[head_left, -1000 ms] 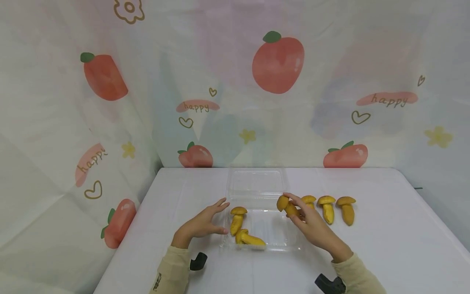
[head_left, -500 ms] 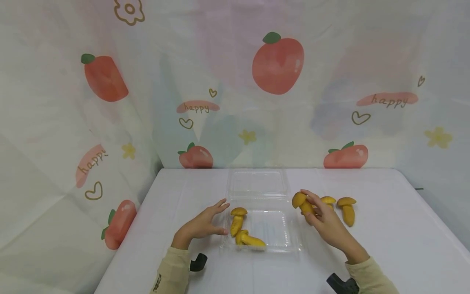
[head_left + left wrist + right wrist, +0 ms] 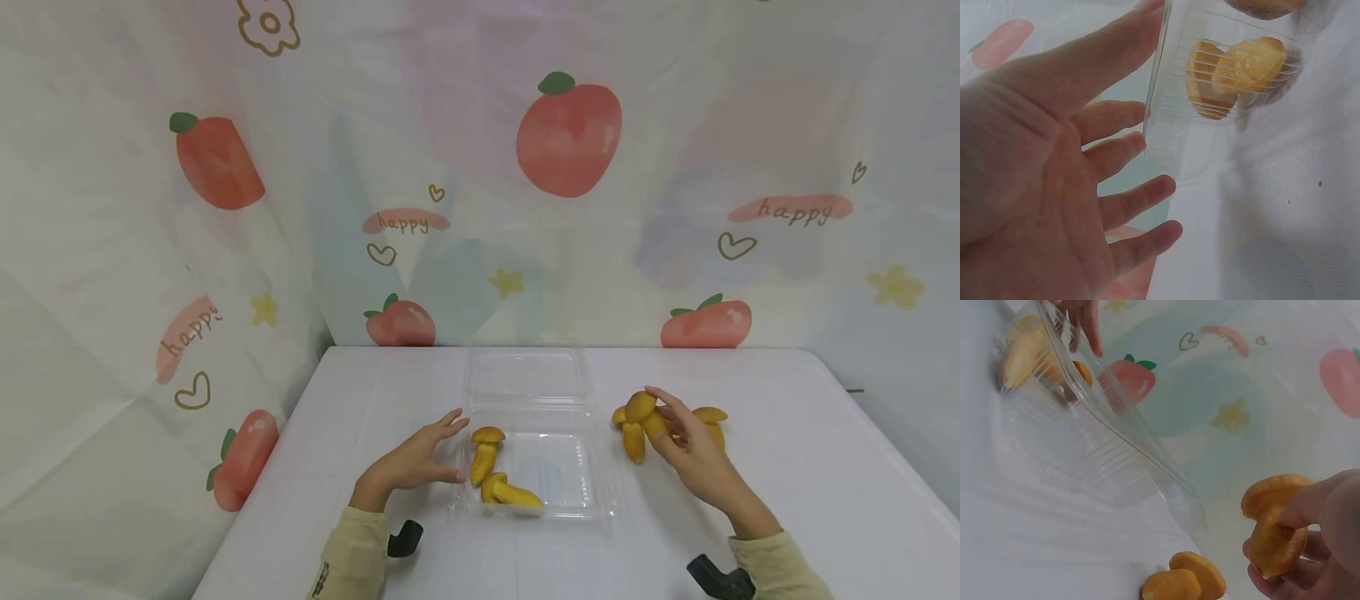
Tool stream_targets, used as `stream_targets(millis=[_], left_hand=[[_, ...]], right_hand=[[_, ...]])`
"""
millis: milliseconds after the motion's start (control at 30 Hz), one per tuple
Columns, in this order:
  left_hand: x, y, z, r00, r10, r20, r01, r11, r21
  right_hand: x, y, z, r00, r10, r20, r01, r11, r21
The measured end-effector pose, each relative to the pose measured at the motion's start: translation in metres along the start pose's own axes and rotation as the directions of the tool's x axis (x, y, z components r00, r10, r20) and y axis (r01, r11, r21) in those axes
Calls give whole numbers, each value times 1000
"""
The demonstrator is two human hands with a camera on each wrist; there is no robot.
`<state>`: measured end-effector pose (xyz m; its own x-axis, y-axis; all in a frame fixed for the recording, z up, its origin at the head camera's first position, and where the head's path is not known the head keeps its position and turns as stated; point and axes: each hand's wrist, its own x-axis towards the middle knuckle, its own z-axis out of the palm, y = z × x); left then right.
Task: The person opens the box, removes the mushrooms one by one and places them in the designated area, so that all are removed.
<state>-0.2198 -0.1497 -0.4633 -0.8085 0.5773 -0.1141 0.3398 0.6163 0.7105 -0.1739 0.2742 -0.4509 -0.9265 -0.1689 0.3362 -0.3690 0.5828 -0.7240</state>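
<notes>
My right hand [image 3: 697,458] pinches a yellow-brown mushroom [image 3: 641,408] between thumb and fingers, above the table right of a clear plastic clamshell box [image 3: 558,467]. In the right wrist view the thumb lies across the stem of this held mushroom [image 3: 1275,534]. Just below it lies another mushroom [image 3: 633,442] on the table. My left hand [image 3: 412,454] is at the box's left side, fingers spread and fairly straight; its thumb touches or nearly touches the rim [image 3: 1159,75]. Inside the box, an upright-pointing mushroom [image 3: 485,458] lies by the left wall, with more mushroom pieces [image 3: 513,492] at the front-left corner.
The box's lid [image 3: 525,375] lies folded back toward the printed backdrop [image 3: 570,250]. Partly behind my right hand is another mushroom [image 3: 711,414]. White cloth covers the table [image 3: 810,467]. Black camera mounts [image 3: 405,539] sit under both wrists.
My right hand has moved right with the mushroom, from over the box's right edge to above the table mushrooms, uncovering the nearest one. My left hand stays put.
</notes>
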Motion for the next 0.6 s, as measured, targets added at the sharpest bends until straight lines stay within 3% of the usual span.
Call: stream_targets(millis=[600], left_hand=[[-1, 1, 0, 1000, 10, 5, -10, 1000, 20]], right_hand=[[-6, 34, -38, 991, 81, -106, -88, 994, -59]])
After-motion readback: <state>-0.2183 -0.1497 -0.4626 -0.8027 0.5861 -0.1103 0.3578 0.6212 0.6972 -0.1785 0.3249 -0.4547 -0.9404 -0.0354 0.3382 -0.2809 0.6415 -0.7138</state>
